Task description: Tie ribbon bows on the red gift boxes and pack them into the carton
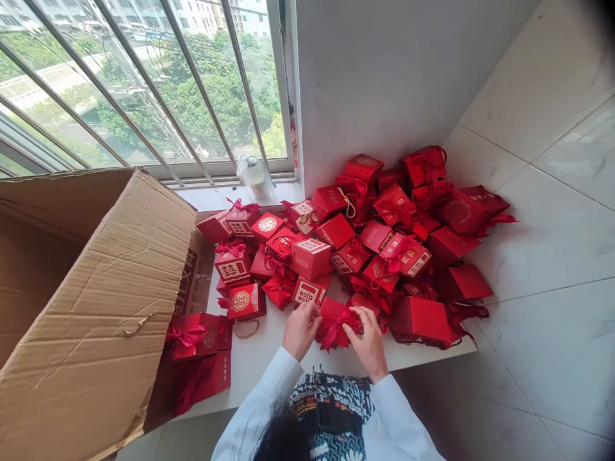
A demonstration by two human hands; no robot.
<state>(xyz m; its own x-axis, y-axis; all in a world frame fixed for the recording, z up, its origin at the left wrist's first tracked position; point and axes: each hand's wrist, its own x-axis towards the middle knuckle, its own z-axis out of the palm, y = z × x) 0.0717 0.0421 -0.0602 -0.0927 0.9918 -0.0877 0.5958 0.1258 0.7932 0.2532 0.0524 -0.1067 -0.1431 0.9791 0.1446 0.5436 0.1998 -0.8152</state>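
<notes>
My left hand and my right hand both grip a small red gift box tied with a red satin bow, near the front edge of a white table. My right fingertips pinch at the bow. Just beyond my left hand stands a red box with a white double-happiness label. Behind it, a large heap of red gift boxes and bags with ribbons covers the table and spreads onto the tiled floor at the right.
An open cardboard carton stands at the left, its flap leaning over the table edge. A barred window and a white wall lie behind the heap. A plastic bottle stands on the sill. White marble-look tiles fill the right.
</notes>
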